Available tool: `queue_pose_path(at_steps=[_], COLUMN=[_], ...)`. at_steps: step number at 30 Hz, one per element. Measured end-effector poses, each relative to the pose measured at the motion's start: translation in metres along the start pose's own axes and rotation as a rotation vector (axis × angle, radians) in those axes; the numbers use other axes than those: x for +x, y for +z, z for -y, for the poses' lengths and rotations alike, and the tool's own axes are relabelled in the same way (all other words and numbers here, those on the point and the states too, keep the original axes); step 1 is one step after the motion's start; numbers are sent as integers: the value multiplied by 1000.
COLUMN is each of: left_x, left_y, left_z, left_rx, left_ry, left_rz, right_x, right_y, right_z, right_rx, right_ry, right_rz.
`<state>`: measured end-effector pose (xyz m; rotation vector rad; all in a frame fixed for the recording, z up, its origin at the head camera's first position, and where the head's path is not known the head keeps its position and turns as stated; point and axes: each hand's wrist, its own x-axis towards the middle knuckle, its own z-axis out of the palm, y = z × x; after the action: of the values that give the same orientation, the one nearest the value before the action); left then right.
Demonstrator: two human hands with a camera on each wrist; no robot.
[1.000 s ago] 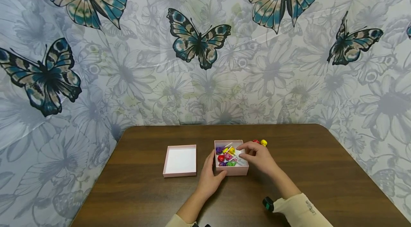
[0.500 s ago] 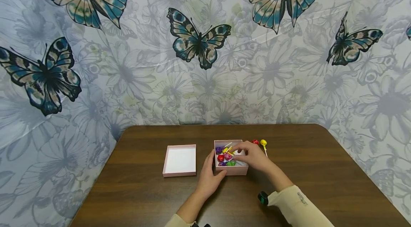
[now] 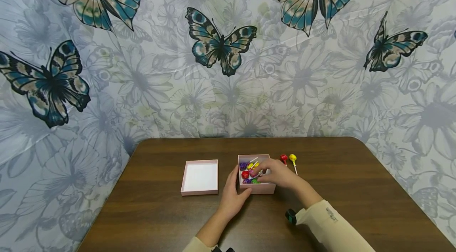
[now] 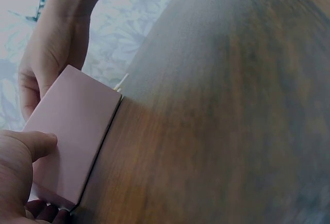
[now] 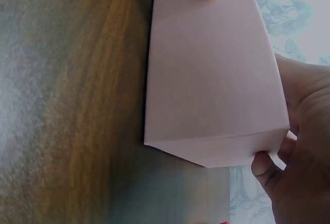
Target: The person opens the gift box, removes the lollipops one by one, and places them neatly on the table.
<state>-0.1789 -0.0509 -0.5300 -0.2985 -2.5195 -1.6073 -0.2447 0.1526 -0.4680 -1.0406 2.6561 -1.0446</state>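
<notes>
A pink box (image 3: pixel 256 189) with a white inside stands on the table, filled with several wrapped lollipops, among them a red lollipop (image 3: pixel 245 175) and a purple lollipop (image 3: pixel 243 166). My left hand (image 3: pixel 230 197) grips the box's near left corner, its thumb (image 4: pixel 44 144) on the front wall and its fingers along the left side. From the right, my right hand (image 3: pixel 279 173) reaches over the rim, with index finger and thumb bent apart among the lollipops. The box wall (image 5: pixel 216 69) hides some of its fingertips in the right wrist view.
A matching pink-edged lid (image 3: pixel 199 177) lies left of the box with its white inside up. Behind the right hand, a second red lollipop (image 3: pixel 283 158) and a yellow lollipop (image 3: pixel 293 158) rest on the brown table (image 3: pixel 156 204). A butterfly-print cloth (image 3: pixel 228 105) hangs behind.
The right hand has moved left and deeper over the box, its fingers now at the pink lollipop. The lollipops on the table show more fully. The left hand has stayed on the box.
</notes>
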Motion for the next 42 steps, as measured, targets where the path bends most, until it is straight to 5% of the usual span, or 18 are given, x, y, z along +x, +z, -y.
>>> queue_pose_path(at_steps=[23,42], left_x=[-1,0], left_y=[-1,-2], left_z=[1,0], left_rx=[-1,-4], left_ry=[2,-4], left_rz=[2,7], right_x=[10,16], right_y=[2,2], right_z=[1,6], right_rx=[-181,-225], right_ry=[8,28], right_rz=[121,159])
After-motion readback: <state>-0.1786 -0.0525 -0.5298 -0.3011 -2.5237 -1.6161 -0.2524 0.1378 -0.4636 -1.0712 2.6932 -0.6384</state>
